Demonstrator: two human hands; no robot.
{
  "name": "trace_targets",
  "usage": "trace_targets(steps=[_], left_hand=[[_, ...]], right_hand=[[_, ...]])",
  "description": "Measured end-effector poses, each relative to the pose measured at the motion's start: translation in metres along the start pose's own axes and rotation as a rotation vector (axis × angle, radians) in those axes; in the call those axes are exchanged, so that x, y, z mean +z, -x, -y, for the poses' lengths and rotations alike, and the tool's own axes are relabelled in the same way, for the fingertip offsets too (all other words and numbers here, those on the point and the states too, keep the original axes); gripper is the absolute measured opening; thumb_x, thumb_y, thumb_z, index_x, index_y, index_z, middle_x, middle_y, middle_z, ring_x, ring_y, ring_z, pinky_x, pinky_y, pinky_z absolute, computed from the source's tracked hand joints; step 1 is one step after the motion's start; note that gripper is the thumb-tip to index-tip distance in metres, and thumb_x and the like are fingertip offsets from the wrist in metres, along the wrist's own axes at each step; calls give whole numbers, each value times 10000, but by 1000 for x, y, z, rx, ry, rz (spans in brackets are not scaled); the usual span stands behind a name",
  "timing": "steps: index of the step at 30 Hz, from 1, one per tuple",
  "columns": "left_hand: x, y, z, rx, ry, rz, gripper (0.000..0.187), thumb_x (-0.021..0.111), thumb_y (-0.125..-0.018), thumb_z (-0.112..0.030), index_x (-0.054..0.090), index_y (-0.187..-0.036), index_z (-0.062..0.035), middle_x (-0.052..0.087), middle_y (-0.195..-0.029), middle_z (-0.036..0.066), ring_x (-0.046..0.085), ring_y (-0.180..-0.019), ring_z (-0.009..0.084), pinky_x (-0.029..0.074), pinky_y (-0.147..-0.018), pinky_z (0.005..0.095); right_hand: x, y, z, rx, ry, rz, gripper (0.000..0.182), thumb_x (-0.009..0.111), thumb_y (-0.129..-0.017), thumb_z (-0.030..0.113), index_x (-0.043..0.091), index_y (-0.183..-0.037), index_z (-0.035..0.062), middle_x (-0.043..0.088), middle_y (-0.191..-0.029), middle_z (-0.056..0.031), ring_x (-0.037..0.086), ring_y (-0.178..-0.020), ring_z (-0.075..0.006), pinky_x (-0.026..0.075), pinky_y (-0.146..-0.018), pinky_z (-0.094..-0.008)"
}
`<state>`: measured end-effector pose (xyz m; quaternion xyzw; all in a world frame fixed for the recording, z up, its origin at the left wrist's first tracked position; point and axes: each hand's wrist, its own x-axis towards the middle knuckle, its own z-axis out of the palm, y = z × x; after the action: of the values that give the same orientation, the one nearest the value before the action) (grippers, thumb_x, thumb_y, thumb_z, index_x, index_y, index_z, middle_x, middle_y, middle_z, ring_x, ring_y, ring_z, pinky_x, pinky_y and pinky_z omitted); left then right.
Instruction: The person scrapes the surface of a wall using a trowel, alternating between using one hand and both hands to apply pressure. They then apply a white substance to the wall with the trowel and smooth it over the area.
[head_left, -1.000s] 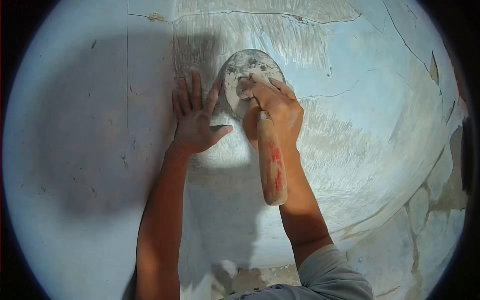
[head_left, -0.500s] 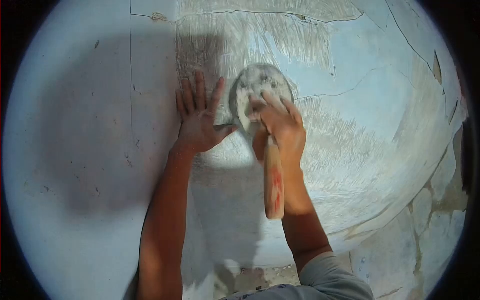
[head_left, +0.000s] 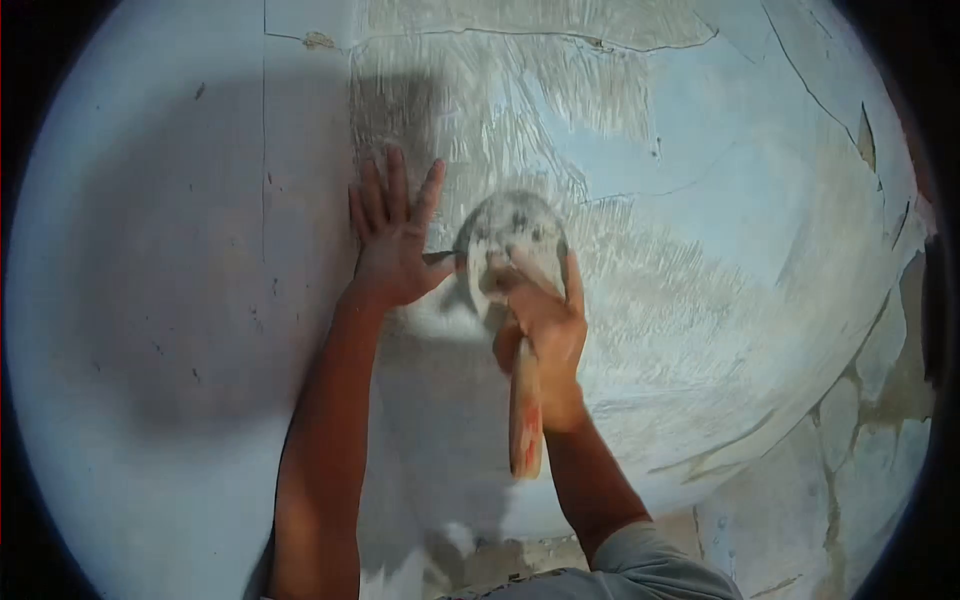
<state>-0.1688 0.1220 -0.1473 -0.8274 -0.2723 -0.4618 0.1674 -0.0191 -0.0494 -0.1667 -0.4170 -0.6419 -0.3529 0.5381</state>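
My right hand [head_left: 540, 320] grips a trowel with a wooden handle [head_left: 524, 420] marked with red. Its rounded metal blade [head_left: 510, 232], crusted with pale plaster, lies flat against the light blue wall [head_left: 700, 150]. My fingers press on the back of the blade. My left hand [head_left: 392, 240] rests flat on the wall just left of the blade, fingers spread and pointing up, thumb toward the trowel. The wall around the blade shows scraped, streaked patches.
The wall carries long cracks [head_left: 810, 80] at the upper right and peeling patches [head_left: 850, 420] at the lower right. A vertical crack [head_left: 264, 150] runs down the left part. My shadow darkens the wall on the left. Rubble lies on the ground [head_left: 510, 560] below.
The trowel has slid down the wall, from high beside my left fingertips to level with my left thumb. My right hand went with it. My left hand stayed in place.
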Motion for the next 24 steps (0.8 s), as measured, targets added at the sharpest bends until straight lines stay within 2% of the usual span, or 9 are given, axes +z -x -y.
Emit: trace_targets(steps=[2,5,7,14,18,19,20,22,24], left_hand=[[0,0,-1,-16,-12,11,1296,882,-800,-558,35,-1750,-318,-185,-1774,269,-168,-1598,581,-46,-1243,744],[7,-2,-1,-40,-16,-10,1297,880,-792,-579,44,-1750,-321,-184,-1775,266,-169,-1601,574,-43,-1250,735],[8,-2,0,-20,-18,-25,1283,877,-799,-550,47,-1750,-320,-179,-1776,267,-164,-1601,577,-43,-1251,735],[-4,1,-1,-17,30,12,1229,853,-822,-416,52,-1750,-328,-168,-1779,269,-160,-1596,592,-42,-1237,755],[0,2,1,12,44,-15,1252,857,-826,-530,45,-1753,-307,-166,-1775,280,-170,-1592,595,-63,-1228,758],[5,2,3,35,29,-43,1254,847,-828,-582,58,-1754,-276,-161,-1773,288,-177,-1590,595,-69,-1221,765],[5,0,2,28,19,-26,1254,851,-827,-574,64,-1754,-270,-160,-1773,288,-179,-1590,595,-68,-1222,764],[2,1,2,8,-11,6,1253,859,-825,-560,74,-1754,-257,-159,-1773,288,-184,-1589,595,-67,-1224,762],[3,4,1,8,44,-2,1267,882,-814,-525,65,-1753,-284,-172,-1772,282,-191,-1590,588,-60,-1230,760]], right_hand=[[14,17,-8,12,50,-13,177,632,-787,74,733,-931,54,802,-1038,-121,721,-1255,-321,316,-1278,-503],[19,-60,-17,-79,12,-38,198,646,-770,74,734,-947,64,806,-1083,-126,715,-1260,-319,362,-1231,-488],[18,-77,-10,-61,-6,-61,193,636,-757,55,722,-930,70,806,-1100,-131,718,-1251,-321,400,-1184,-477],[13,34,2,44,68,25,156,616,-759,2,721,-859,61,810,-1103,-128,725,-1258,-289,392,-1197,-465],[30,-57,-16,-71,85,-127,233,622,-829,126,775,-995,68,801,-995,-122,755,-1134,-302,427,-1165,-453],[29,-86,-16,-62,160,-125,227,624,-830,133,769,-992,67,798,-1005,-133,751,-1119,-305,431,-1157,-451],[22,-110,-11,-109,106,-133,235,615,-829,108,773,-1000,76,799,-1008,-139,750,-1134,-292,438,-1154,-456],[20,-119,-13,-140,124,-85,230,622,-836,117,783,-998,86,806,-1005,-123,751,-1152,-277,443,-1150,-448],[22,-84,-15,-34,117,-89,182,618,-864,136,773,-946,88,815,-1027,-110,754,-1168,-267,441,-1153,-443]])
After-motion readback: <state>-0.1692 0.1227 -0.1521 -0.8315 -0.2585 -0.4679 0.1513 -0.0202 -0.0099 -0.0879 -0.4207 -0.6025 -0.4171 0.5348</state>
